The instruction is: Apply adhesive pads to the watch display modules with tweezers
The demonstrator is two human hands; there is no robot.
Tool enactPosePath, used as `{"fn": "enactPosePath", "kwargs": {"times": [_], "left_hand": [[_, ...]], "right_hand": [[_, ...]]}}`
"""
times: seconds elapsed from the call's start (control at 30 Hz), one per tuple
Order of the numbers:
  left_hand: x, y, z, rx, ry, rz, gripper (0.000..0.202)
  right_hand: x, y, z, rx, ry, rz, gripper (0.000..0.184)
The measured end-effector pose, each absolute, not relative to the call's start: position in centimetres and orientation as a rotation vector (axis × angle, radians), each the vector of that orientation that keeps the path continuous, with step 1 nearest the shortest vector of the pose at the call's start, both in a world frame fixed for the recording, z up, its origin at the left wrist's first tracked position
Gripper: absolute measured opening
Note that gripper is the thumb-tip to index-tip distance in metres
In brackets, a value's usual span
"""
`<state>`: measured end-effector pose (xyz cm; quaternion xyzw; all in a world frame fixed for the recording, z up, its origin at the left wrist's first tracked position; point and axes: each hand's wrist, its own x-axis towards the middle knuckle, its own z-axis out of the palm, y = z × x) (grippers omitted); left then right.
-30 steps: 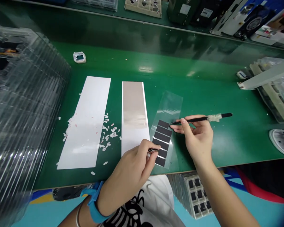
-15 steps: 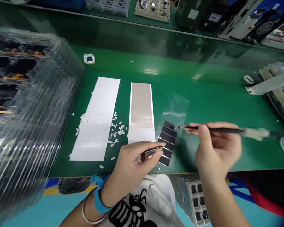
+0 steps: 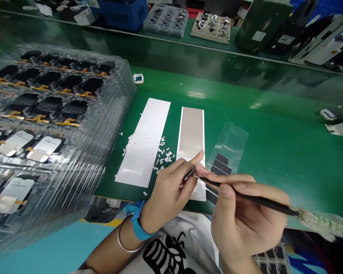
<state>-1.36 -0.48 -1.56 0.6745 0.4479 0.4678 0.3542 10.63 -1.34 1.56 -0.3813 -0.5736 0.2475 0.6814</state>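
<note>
My left hand [image 3: 174,184] pinches a thin, flat display module [image 3: 189,173] between thumb and fingers, tilted so that mostly its edge shows. Slim black tweezers [image 3: 257,199], wrapped with pale material at the rear end, are gripped in my right hand [image 3: 246,224]. Their tip is at the display module, beside my left fingertips; a tiny dark piece seems to be there, too small to make out. Under and behind my hands lie a beige-and-white strip sheet [image 3: 192,131] and a clear film [image 3: 233,142] with black rectangular stickers [image 3: 220,167], partly hidden by my right hand.
A long white sheet [image 3: 144,140] lies left of the beige one, with white scraps [image 3: 164,156] scattered around it. Tall stacked clear trays [image 3: 114,95] holding display modules stand at left. A shelf at the back carries part trays [image 3: 210,28] and a blue bin [image 3: 117,15].
My right hand has brought the tweezers from the black stickers leftward to the display module in my left hand. The view has swung left, showing more of the stacked trays.
</note>
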Motion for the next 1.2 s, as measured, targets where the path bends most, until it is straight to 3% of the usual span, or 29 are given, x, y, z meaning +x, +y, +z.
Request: {"fn": "enactPosePath", "kwargs": {"times": [0.67,1.2], "left_hand": [[-1.6,-0.6,-1.7,1.638,1.042,1.191,0.051],[-1.6,-0.5,-1.6,1.664,1.092,1.127,0.051]], "right_hand": [[10.0,-0.8,0.5,-0.892,-1.251,0.482,0.022],[10.1,-0.7,-0.2,-0.831,-1.302,0.416,0.029]]}}
